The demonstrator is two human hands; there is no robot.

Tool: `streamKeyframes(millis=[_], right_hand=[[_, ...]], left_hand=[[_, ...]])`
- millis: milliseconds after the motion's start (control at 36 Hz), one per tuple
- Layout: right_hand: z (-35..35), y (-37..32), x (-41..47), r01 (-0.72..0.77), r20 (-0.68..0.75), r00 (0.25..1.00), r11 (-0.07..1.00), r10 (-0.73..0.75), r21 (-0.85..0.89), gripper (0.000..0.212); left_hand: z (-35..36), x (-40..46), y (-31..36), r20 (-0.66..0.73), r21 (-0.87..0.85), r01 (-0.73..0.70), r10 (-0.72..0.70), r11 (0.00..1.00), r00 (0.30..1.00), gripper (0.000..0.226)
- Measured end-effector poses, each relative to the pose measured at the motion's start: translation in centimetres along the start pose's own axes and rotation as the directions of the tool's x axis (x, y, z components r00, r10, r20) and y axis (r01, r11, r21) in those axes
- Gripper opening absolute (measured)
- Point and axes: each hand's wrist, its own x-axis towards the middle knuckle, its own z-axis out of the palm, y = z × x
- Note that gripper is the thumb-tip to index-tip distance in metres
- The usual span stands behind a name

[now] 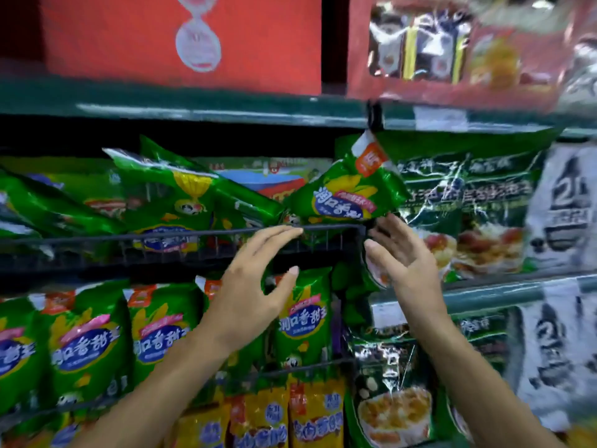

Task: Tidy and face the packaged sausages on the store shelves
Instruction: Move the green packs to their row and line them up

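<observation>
Sausage packs (303, 321), green, stand upright in lower wire rack, nearest row faced. Left hand (255, 286) spread, fingers straight, holds nothing, fingertips at upper rack rail (181, 236). Right hand (400, 257) likewise open, empty, fingertips just under tilted pack (349, 192) leaning over rail. Behind, more packs (181, 192) lie askew. Risk: unsupported tilted pack tips forward off rail; nudge topples neighbours.

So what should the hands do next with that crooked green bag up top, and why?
Probably take hold of the tilted green corn-picture sausage pack and stand it straight. It leans sideways above the black wire rail, while the green packs in the row below stand upright, facing out. The left hand and right hand are both open just beneath it, holding nothing.
</observation>
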Motion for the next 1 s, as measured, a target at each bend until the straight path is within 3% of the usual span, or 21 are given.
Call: streamKeyframes(millis=[111, 306, 472, 611, 806, 861, 1000], right_hand=[[0.0, -0.1, 1.8, -0.081, 0.015, 0.997, 0.996, 0.081, -0.027, 0.067], [-0.2, -0.4, 3.9, 0.020, 0.026, 1.000, 0.995, -0.017, -0.094, 0.029], [-0.3, -0.9, 5.7, 0.122, 0.007, 0.993, 0.982, -0.122, -0.148, 0.023], [0.1, -1.3, 6.8, 0.162, 0.021, 0.987, 0.970, -0.161, -0.183, 0.020], [0.9, -2.4, 8.8, 0.303, 0.029, 0.953, 0.939, -0.303, -0.164, 0.017], [1.4, -2.7, 9.4, 0.331, 0.041, 0.944, 0.933, -0.329, -0.140, 0.033], [1.8, -2.6, 10.7, 0.356, 0.068, 0.933, 0.933, -0.353, -0.049, 0.035]], left_hand=[[-1.2, 2.1, 0.8, 0.025, 0.025, -0.064, 0.063, 0.998, 0.998, 0.056], [-1.0, 7.5, 2.5, 0.066, 0.117, -0.091, 0.083, 0.989, 0.994, 0.076], [-1.1, 12.7, 3.2, 0.211, 0.335, -0.034, -0.039, 0.942, 0.977, 0.094], [-1.5, 15.1, 3.1, 0.317, 0.508, -0.023, -0.162, 0.861, 0.934, 0.076], [-2.2, 14.9, 1.9, 0.137, 0.433, 0.046, -0.116, 0.900, 0.984, 0.067], [-2.3, 14.6, 1.4, 0.088, 0.381, 0.061, -0.102, 0.922, 0.991, 0.060], [-2.2, 14.2, 0.8, -0.003, 0.252, 0.087, -0.089, 0.964, 0.996, 0.053]])
